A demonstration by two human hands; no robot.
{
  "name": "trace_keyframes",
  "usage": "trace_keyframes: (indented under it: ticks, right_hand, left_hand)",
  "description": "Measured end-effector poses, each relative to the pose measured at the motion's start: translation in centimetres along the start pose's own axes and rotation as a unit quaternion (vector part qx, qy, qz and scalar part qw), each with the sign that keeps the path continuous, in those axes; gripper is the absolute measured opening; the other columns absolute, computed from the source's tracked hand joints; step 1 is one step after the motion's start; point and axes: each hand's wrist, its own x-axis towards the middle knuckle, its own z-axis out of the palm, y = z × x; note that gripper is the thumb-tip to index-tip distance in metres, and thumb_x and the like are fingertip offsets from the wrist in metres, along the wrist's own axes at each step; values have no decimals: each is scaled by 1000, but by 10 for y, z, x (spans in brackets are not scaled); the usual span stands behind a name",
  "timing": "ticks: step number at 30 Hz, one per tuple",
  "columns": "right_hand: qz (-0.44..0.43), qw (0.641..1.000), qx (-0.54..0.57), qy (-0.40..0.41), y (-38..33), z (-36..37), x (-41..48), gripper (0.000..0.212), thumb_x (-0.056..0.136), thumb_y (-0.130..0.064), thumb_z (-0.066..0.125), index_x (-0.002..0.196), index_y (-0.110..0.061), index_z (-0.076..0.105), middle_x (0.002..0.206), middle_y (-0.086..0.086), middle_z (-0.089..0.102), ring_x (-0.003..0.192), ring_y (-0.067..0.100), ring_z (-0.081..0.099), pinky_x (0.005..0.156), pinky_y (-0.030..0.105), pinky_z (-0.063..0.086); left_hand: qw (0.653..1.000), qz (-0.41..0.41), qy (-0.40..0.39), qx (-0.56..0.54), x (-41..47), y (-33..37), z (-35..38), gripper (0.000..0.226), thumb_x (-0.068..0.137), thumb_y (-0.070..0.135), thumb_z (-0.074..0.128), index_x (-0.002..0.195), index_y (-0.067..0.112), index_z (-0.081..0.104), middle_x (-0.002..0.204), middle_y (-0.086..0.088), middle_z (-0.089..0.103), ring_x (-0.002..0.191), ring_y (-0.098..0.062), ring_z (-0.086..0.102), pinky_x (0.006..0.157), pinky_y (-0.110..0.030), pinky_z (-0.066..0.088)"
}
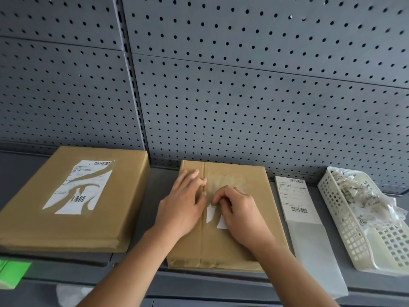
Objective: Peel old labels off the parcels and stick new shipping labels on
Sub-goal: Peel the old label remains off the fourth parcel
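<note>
Middle parcel (243, 247): long axis runs from shelf front edge toward pegboard (243, 96), directly under your hands. Your left hand (183, 204): fingers straight, pressing flat on parcel's left half. Your right hand (239, 209): fingers curled, pinching upper end of old-label remnant (210, 214), just beside left thumb. Remnant trails toward front edge; right hand nearer, so peel likely runs toward you. New labels (294, 196) just right of parcel; scrap basket (345, 229) beyond.
</note>
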Motion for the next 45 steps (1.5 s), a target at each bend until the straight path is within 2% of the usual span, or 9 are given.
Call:
trace_keyframes:
  ticks: [4, 11, 16, 21, 26, 31, 35, 38, 45]
  right_hand:
    - [23, 999, 41, -4, -1, -3, 0, 27, 92, 7, 50, 90, -17, 63, 85, -11, 64, 78, 8, 59, 69, 11, 41]
    - [-3, 1000, 1, -19, -2, 2, 0, 23, 94, 2, 51, 94, -17, 64, 91, -17, 60, 90, 5, 57, 78, 19, 46]
    - [36, 998, 53, -12, -3, -3, 0, 26, 95, 3, 49, 92, -19, 62, 87, -12, 64, 79, 6, 58, 70, 11, 40]
    - [11, 999, 18, -29, -5, 0, -1, 20, 94, -2, 55, 95, -22, 61, 90, -20, 60, 86, 5, 56, 74, 13, 42]
    - [40, 995, 87, -11, -8, -9, 0, 23, 90, 0, 59, 89, -22, 62, 82, -10, 64, 78, 15, 59, 68, 17, 45]
    - [-7, 999, 6, -43, -7, -4, -3, 19, 87, -8, 66, 101, -21, 62, 95, -18, 57, 92, 7, 54, 79, 16, 45]
    - [-30, 998, -23, -48, -7, -2, -1, 14, 91, -10, 65, 100, -21, 64, 94, -21, 56, 94, 6, 52, 83, 20, 46]
    - [-4, 999, 14, -51, -8, -5, -4, 17, 92, -7, 64, 99, -23, 64, 93, -25, 56, 95, 5, 52, 82, 15, 43]
    - [25, 992, 118, -33, -16, -15, -16, 22, 93, 0, 61, 95, -22, 62, 94, -14, 64, 96, 11, 61, 82, 13, 44]
  left_hand:
    - [1000, -1, 2, -1, 0, 0, 0, 33, 106, 45, 35, 138, 43, 43, 163, 29, 11, 150, 7, -11, 106, -48, 42]
    - [1000, 3, 4, -2, 1, -1, 0, 33, 106, 45, 35, 138, 42, 43, 163, 28, 11, 150, 6, -10, 106, -49, 41]
    - [1000, 5, 6, 2, 0, -1, 1, 33, 106, 45, 35, 138, 42, 43, 163, 28, 11, 150, 6, -11, 106, -48, 41]
    - [1000, 5, 4, 2, 0, 0, 0, 33, 106, 45, 35, 138, 42, 43, 163, 28, 11, 150, 6, -11, 107, -47, 41]
    - [1000, 6, 6, 2, 0, 0, -1, 33, 106, 44, 35, 138, 42, 43, 163, 28, 11, 150, 6, -11, 108, -48, 41]
    - [1000, 5, 5, 4, 0, 0, 0, 33, 106, 44, 35, 138, 42, 43, 163, 28, 11, 151, 6, -10, 108, -48, 41]
    - [1000, 5, 3, 3, 1, -1, 0, 34, 106, 44, 35, 139, 42, 42, 164, 28, 11, 151, 6, -10, 108, -48, 41]
    - [1000, 6, 2, 0, 1, -1, 0, 33, 107, 44, 34, 139, 42, 42, 164, 28, 11, 151, 6, -10, 107, -49, 40]
    - [1000, 6, 4, -10, 1, -2, 0, 34, 106, 44, 35, 139, 43, 42, 164, 27, 12, 150, 6, -10, 109, -52, 38]
